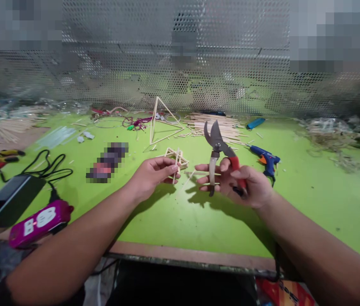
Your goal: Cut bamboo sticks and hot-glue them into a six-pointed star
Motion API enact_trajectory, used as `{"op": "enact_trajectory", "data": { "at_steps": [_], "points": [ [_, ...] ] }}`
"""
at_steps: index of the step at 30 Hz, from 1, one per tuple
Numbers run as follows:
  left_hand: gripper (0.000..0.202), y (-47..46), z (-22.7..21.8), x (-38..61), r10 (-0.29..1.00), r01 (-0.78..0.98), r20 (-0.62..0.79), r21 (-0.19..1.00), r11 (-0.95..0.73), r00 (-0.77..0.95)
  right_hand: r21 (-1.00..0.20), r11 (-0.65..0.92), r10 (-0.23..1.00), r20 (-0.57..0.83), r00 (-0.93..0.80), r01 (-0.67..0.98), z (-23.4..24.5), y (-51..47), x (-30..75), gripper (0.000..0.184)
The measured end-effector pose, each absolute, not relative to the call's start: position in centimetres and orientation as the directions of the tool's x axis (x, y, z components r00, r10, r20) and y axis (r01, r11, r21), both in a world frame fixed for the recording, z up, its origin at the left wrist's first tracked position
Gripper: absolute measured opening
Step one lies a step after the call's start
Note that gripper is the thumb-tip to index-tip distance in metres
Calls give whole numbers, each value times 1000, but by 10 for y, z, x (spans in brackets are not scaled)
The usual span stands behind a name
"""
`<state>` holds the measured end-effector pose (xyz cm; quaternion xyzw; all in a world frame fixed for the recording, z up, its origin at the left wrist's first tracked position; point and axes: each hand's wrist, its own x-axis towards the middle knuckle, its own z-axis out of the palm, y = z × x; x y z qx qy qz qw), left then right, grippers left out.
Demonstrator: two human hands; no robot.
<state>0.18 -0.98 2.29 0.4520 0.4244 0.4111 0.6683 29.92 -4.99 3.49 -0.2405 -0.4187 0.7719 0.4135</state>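
Pruning shears (217,142), standing open, sat in the right hand (239,185), its fingers (207,178) curled round them, above the middle of the green workbench (310,212); the left hand (150,178), fingers (170,169) together, pinched a small stick frame (176,159) just beside them.

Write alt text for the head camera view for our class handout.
A person's right hand grips open red-handled steel pruning shears, while the left hand holds a small wooden-stick frame over a green work table strewn with sticks.

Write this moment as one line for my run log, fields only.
left hand: holds small wooden stick frame | right hand: holds red-handled pruning shears, blades open
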Motion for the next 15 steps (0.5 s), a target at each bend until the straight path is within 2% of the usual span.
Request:
{"op": "enact_trajectory", "data": {
  "at_steps": [1,3,5,7,10,15],
  "points": [
    [45,-10,23,2,934,-172,-194,952,253,301,-911,-238,850,-28,-526,-337,35,-49,302,24],
    [44,-10,22,1,936,-174,-185,954,244,298,-1000,-10,875,-6,-484,-7,37,-49,308,39],
    [43,-11,22,1,938,-161,-174,960,229,298,-911,228,884,45,-466,344,42,-51,311,42],
    [42,-12,22,1,938,-137,-165,967,214,305,-758,360,882,85,-464,544,47,-53,310,35],
    [39,-14,23,1,935,-86,-161,977,197,316,-671,386,885,75,-459,634,51,-56,307,29],
    [34,-15,26,2,930,5,-170,984,178,325,-693,376,877,52,-478,615,50,-55,308,33]
  ]
}}
